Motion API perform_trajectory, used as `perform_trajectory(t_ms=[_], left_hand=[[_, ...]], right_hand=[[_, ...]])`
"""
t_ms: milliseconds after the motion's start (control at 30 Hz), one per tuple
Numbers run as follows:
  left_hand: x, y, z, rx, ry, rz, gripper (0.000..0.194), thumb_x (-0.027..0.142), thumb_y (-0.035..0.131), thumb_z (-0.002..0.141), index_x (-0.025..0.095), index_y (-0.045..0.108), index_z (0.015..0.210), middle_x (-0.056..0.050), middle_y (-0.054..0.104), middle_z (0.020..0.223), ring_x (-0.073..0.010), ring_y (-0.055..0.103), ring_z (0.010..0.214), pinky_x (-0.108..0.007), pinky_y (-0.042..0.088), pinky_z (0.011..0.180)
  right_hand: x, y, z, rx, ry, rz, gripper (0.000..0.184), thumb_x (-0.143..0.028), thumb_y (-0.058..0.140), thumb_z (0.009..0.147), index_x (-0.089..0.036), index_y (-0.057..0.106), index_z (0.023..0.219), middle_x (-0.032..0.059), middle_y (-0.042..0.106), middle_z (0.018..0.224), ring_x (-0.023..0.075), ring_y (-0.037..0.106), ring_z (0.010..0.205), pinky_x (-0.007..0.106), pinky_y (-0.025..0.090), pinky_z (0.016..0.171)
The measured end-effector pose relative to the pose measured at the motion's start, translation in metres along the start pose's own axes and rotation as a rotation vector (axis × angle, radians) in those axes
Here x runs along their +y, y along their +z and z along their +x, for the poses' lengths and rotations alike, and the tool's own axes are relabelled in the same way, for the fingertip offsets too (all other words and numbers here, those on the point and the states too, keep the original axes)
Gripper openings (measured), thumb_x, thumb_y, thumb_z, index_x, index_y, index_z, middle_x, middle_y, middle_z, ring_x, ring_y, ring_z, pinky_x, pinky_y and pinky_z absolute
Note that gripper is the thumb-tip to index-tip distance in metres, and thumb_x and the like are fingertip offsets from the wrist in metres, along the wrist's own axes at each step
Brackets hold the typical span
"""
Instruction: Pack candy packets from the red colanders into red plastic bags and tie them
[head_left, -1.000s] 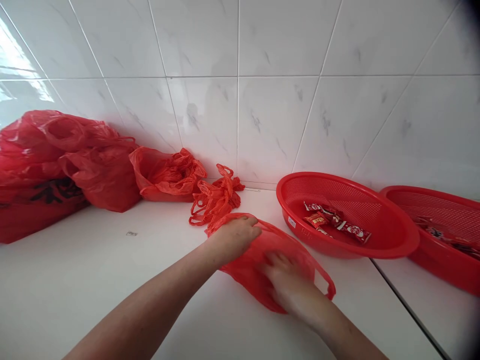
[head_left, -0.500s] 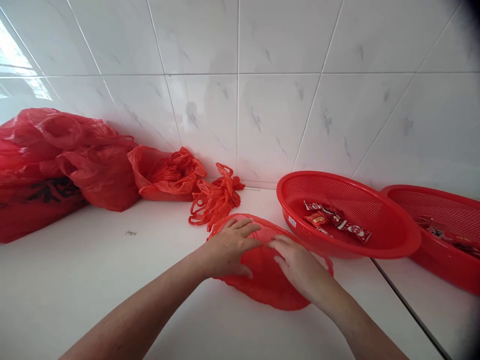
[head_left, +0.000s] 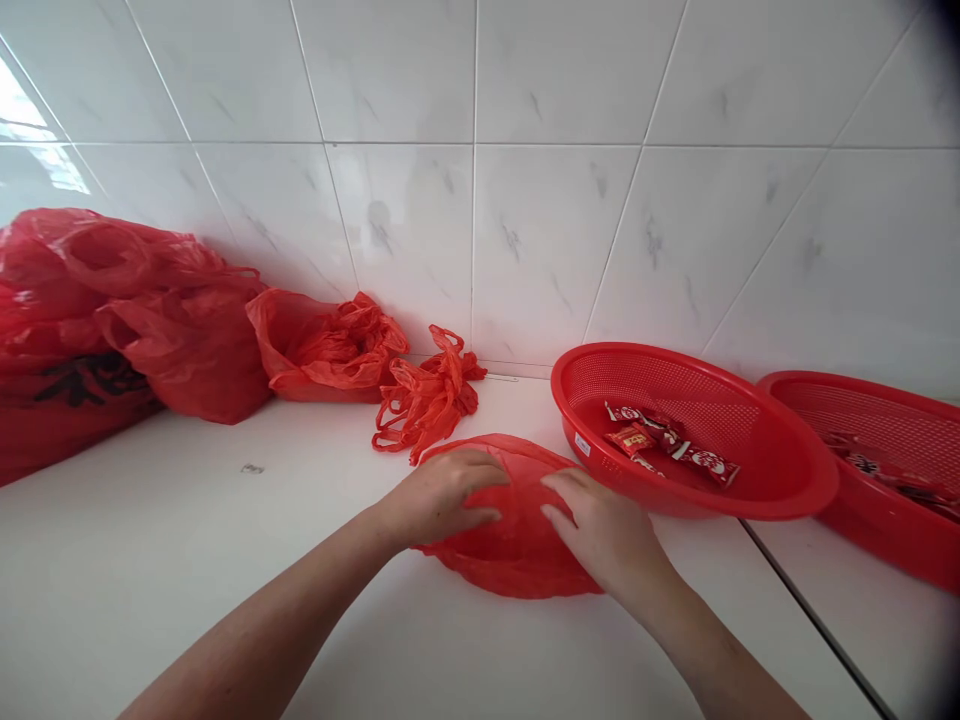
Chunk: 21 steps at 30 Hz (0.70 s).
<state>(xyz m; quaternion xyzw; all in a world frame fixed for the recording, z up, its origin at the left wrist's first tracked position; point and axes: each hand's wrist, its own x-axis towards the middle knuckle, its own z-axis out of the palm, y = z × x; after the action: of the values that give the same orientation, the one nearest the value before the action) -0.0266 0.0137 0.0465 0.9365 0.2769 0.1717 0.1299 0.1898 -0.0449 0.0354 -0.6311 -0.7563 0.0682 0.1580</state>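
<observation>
Across a white surface [head_left: 360,640], shows both forearms [head_left: 285,610] slanting in from the near side, wide apart there and nearer each other toward the middle. Leaves room for moving on the left side, where only a small scrap [head_left: 252,469] lies well out from the left arm. On the right side, has a dark seam [head_left: 814,615] running aslant beyond the right forearm.

Holds left hand [head_left: 450,495] and right hand [head_left: 611,530] apart from each other, over a red bag [head_left: 517,545] spread near the surface's middle. Points fingertips inward across the gap, with thumbs parted from bent fingers; cannot tell any contact with the plastic. Has less room near the right fingertips, close to a red basket [head_left: 772,450] of wrapped packets [head_left: 675,440], with a second basket [head_left: 900,530] partly behind it.

Toward the back edge, shows a tangle of bags [head_left: 431,390], then an unfolded bag [head_left: 330,380] of crumpled plastic and bulging bags [head_left: 202,360] at back left. Ends at a tiled wall [head_left: 525,220].
</observation>
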Motion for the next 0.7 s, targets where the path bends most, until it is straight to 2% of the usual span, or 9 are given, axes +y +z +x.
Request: perform_trajectory(t_ms=[67, 133, 233, 300, 400, 467, 533, 600, 700], left_hand=[[0.003, -0.004, -0.002, 0.196, 0.017, 0.042, 0.021, 0.022, 0.052, 0.085, 0.021, 0.063, 0.103, -0.006, 0.065, 0.100, -0.0174, 0.058, 0.094, -0.030, 0.046, 0.084], [0.001, -0.008, -0.008, 0.443, -0.043, 0.093, 0.017, 0.022, 0.051, 0.086, 0.020, 0.063, 0.098, -0.005, 0.065, 0.097, -0.0176, 0.058, 0.093, -0.032, 0.045, 0.085], [-0.007, -0.011, -0.023, 0.787, -0.277, 0.054, 0.016, 0.027, 0.055, 0.084, 0.020, 0.062, 0.096, -0.005, 0.062, 0.098, -0.0175, 0.057, 0.091, -0.031, 0.045, 0.082], [-0.015, -0.010, -0.034, 0.910, -0.435, -0.092, 0.019, 0.032, 0.054, 0.084, 0.020, 0.060, 0.098, -0.004, 0.060, 0.099, -0.0169, 0.057, 0.088, -0.029, 0.046, 0.079], [-0.025, 0.002, -0.049, 0.981, -0.565, -0.325, 0.024, 0.037, 0.046, 0.088, 0.020, 0.057, 0.100, -0.004, 0.059, 0.100, -0.0167, 0.054, 0.089, -0.028, 0.044, 0.077], [-0.029, 0.014, -0.055, 0.999, -0.592, -0.436, 0.026, 0.040, 0.041, 0.090, 0.020, 0.056, 0.101, -0.004, 0.058, 0.101, -0.0169, 0.052, 0.090, -0.027, 0.044, 0.075], [-0.030, 0.027, -0.059, 0.983, -0.586, -0.537, 0.030, 0.043, 0.038, 0.090, 0.021, 0.054, 0.104, -0.005, 0.056, 0.106, -0.0170, 0.051, 0.089, -0.027, 0.044, 0.073], [-0.031, 0.037, -0.061, 0.940, -0.553, -0.610, 0.035, 0.046, 0.036, 0.090, 0.022, 0.052, 0.110, -0.006, 0.054, 0.110, -0.0177, 0.051, 0.090, -0.029, 0.044, 0.075], [-0.032, 0.043, -0.063, 0.886, -0.510, -0.635, 0.040, 0.050, 0.037, 0.088, 0.023, 0.050, 0.114, -0.006, 0.054, 0.110, -0.0198, 0.051, 0.093, -0.032, 0.044, 0.081]], right_hand=[[-0.008, -0.009, -0.006, 0.091, -0.019, 0.045, 0.026, -0.026, 0.041, 0.088, -0.024, 0.063, 0.103, 0.0053, 0.065, 0.105, 0.0196, 0.061, 0.090, 0.030, 0.045, 0.072], [-0.009, -0.022, -0.012, 0.188, -0.030, 0.113, 0.026, -0.029, 0.042, 0.088, -0.025, 0.064, 0.101, 0.0049, 0.066, 0.103, 0.0193, 0.062, 0.088, 0.028, 0.046, 0.070], [0.004, -0.052, -0.017, 0.375, 0.049, 0.165, 0.024, -0.035, 0.047, 0.086, -0.026, 0.064, 0.100, 0.0038, 0.068, 0.101, 0.0184, 0.062, 0.083, 0.027, 0.045, 0.069], [0.025, -0.074, -0.011, 0.463, 0.187, 0.118, 0.022, -0.037, 0.051, 0.084, -0.027, 0.064, 0.098, 0.0027, 0.068, 0.095, 0.0172, 0.062, 0.077, 0.028, 0.044, 0.069], [0.072, -0.101, 0.008, 0.364, 0.370, -0.038, 0.026, -0.040, 0.050, 0.082, -0.024, 0.065, 0.097, 0.0059, 0.068, 0.087, 0.0196, 0.060, 0.075, 0.029, 0.038, 0.062], [0.105, -0.107, 0.023, 0.200, 0.371, -0.109, 0.031, -0.039, 0.045, 0.084, -0.019, 0.064, 0.097, 0.0111, 0.067, 0.091, 0.0198, 0.060, 0.075, 0.030, 0.035, 0.060], [0.133, -0.106, 0.035, -0.019, 0.402, -0.127, 0.026, -0.032, 0.046, 0.083, -0.016, 0.065, 0.091, 0.0119, 0.067, 0.087, 0.0191, 0.059, 0.072, 0.031, 0.034, 0.061], [0.152, -0.102, 0.041, -0.103, 0.402, -0.114, 0.020, -0.022, 0.051, 0.078, -0.014, 0.066, 0.088, 0.0121, 0.068, 0.083, 0.0185, 0.060, 0.071, 0.030, 0.034, 0.061], [0.161, -0.096, 0.046, -0.164, 0.370, -0.079, 0.022, -0.011, 0.055, 0.071, -0.016, 0.068, 0.088, 0.0077, 0.068, 0.077, 0.0152, 0.060, 0.065, 0.027, 0.037, 0.059]])
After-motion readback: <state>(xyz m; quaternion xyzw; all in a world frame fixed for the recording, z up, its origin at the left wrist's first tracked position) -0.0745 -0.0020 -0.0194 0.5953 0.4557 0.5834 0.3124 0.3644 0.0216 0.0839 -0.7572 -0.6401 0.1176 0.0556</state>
